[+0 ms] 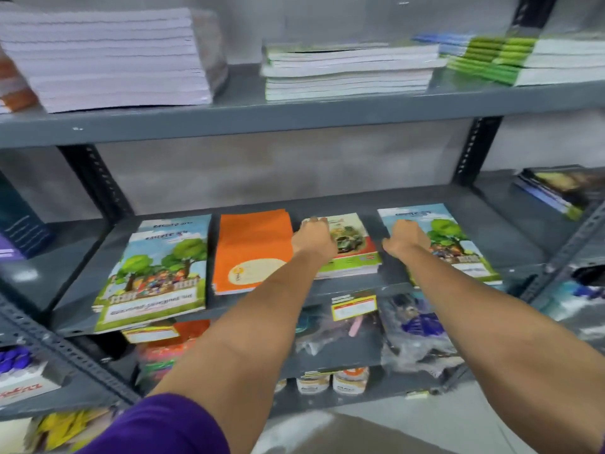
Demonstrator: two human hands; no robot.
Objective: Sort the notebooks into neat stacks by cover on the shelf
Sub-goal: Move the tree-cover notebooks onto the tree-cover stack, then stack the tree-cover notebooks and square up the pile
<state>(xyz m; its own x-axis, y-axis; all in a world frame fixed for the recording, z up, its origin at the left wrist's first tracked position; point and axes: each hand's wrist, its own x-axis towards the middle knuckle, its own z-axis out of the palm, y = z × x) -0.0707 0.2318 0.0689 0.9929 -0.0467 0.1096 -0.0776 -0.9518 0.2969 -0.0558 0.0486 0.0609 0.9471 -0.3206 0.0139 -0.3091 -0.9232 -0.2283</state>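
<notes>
Notebooks lie in four stacks along the middle shelf (425, 198), long axes running 12 to 6 o'clock. Head view: left hand (312, 239) rests flat on the car-cover stack (352, 247), grip spread, holding nothing; right hand (406, 240) presses the tree-cover stack (448, 237) at 3 o'clock. The matching tree-cover stack (160, 270) lies far at 9 o'clock, beyond the orange stack (252, 247), so the left hand is nearer.

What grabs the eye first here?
Two bare arms reach onto the middle shelf: the left hand rests on the car-cover stack, the right hand on the right tree-cover stack. The bright orange stack stands out left of them.
</notes>
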